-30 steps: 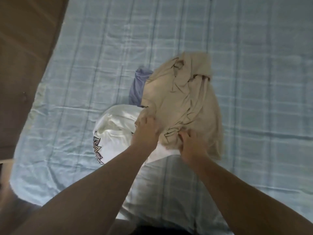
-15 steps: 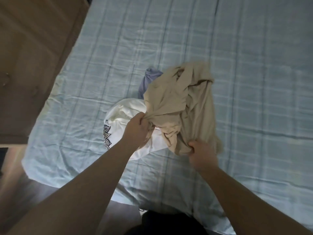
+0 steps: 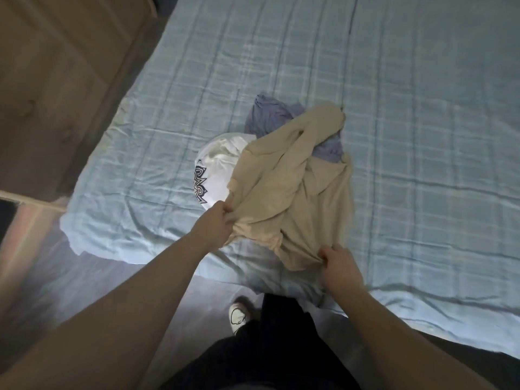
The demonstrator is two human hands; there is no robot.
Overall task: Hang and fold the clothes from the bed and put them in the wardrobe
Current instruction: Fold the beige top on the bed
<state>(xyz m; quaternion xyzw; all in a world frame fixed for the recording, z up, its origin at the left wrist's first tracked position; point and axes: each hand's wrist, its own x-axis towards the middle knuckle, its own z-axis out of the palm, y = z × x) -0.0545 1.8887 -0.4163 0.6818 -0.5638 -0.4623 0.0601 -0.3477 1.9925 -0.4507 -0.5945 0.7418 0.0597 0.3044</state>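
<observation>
At the bed's edge, our left hand [image 3: 218, 220] and right hand [image 3: 339, 263] each pinch a bunched edge of the tan shirt [image 3: 295, 192], held apart, we judge, to spread it for folding or hanging. The shirt drapes over a white printed top [image 3: 219, 161] and a bluish-purple garment [image 3: 267, 114], piled on the checked blue sheet [image 3: 422, 136]. Wooden furniture [image 3: 56, 80], perhaps the wardrobe, stands left.

Our arms bare, both stretched forward, forearms converging. Our left hand [image 3: 215, 220] fisted, fingers curled round edge of shirt [image 3: 295, 198], back of hand up. Our right hand [image 3: 340, 263] nearer us, well apart from left, thumb and fingers pinching same shirt's lower edge, wrist straight.
</observation>
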